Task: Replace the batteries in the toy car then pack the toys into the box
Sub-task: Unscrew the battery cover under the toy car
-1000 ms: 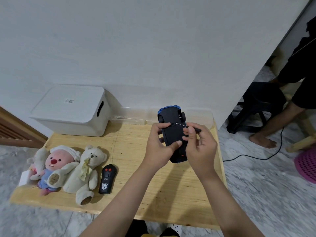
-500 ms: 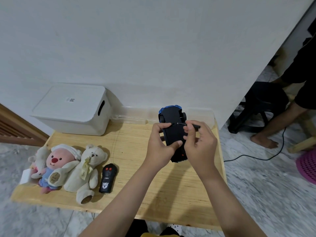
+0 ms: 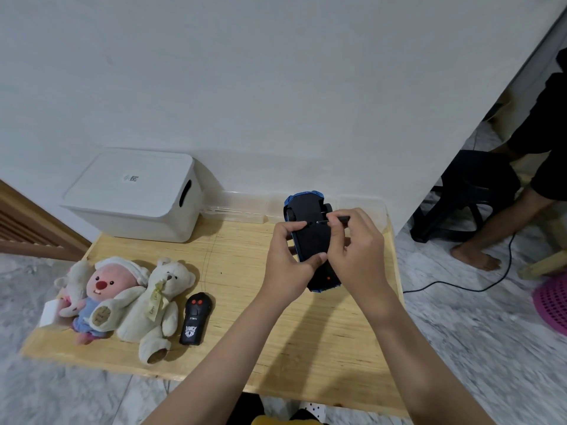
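The blue toy car (image 3: 310, 234) is held upside down above the wooden table (image 3: 239, 302), its black underside facing me. My left hand (image 3: 288, 265) grips its left side, thumb pressed on the underside. My right hand (image 3: 356, 250) pinches a small black screwdriver (image 3: 336, 220), whose tip touches a point on the car's underside. A white lidded box (image 3: 138, 194) stands at the back left. A pink plush (image 3: 101, 296), a white teddy bear (image 3: 156, 305) and a black remote control (image 3: 194, 317) lie at the front left.
A clear plastic tray (image 3: 242, 208) lies along the wall behind the car. To the right a seated person's leg (image 3: 503, 231), a black stool (image 3: 469, 191), a black cable (image 3: 460, 283) and a pink basket (image 3: 552, 302) are on the marble floor.
Both hands and the car stay almost in place. My right hand's fingers shift slightly around the screwdriver, whose tip stays on the car's underside.
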Demonstrator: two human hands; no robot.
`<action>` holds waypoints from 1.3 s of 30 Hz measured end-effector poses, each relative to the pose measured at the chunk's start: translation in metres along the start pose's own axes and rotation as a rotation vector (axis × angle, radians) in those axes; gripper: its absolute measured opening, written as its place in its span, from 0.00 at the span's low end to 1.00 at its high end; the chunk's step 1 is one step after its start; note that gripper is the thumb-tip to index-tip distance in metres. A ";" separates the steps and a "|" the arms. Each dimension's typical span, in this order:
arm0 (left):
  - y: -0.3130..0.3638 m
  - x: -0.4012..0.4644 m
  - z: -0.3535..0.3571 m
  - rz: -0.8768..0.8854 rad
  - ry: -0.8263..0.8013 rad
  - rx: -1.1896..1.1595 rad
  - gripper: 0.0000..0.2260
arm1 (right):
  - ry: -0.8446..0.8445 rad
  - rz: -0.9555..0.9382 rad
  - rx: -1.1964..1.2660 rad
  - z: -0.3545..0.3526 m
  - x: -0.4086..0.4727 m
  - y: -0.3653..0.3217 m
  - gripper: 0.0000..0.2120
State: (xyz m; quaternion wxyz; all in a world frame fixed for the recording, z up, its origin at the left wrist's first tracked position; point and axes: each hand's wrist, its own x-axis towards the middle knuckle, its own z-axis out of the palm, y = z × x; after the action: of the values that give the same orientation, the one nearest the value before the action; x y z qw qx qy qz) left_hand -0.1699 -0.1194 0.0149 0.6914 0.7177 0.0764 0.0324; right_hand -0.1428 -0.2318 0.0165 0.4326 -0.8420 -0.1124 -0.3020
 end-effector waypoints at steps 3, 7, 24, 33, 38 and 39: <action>0.003 0.000 -0.002 -0.009 -0.023 0.011 0.26 | -0.008 0.008 0.047 -0.003 0.003 -0.004 0.04; 0.010 0.002 -0.007 -0.044 -0.055 0.006 0.25 | -0.087 0.014 0.108 -0.009 0.010 -0.003 0.10; 0.019 -0.004 -0.008 -0.072 -0.085 -0.005 0.24 | 0.250 0.011 0.277 -0.010 0.017 -0.016 0.07; 0.018 -0.004 -0.011 -0.062 -0.076 -0.026 0.23 | 0.242 0.150 0.415 -0.010 0.015 -0.023 0.07; 0.015 -0.004 -0.014 -0.064 -0.061 -0.027 0.23 | 0.178 0.190 0.450 -0.011 0.012 -0.025 0.11; 0.015 -0.003 -0.014 -0.063 -0.057 -0.026 0.24 | 0.162 0.181 0.449 -0.011 0.011 -0.026 0.11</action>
State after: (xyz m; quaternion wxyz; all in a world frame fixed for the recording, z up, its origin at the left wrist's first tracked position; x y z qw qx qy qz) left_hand -0.1744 -0.1063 0.0307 0.7033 0.7064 0.0787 -0.0089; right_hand -0.1500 -0.2256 0.0456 0.6416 -0.7046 -0.0658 -0.2958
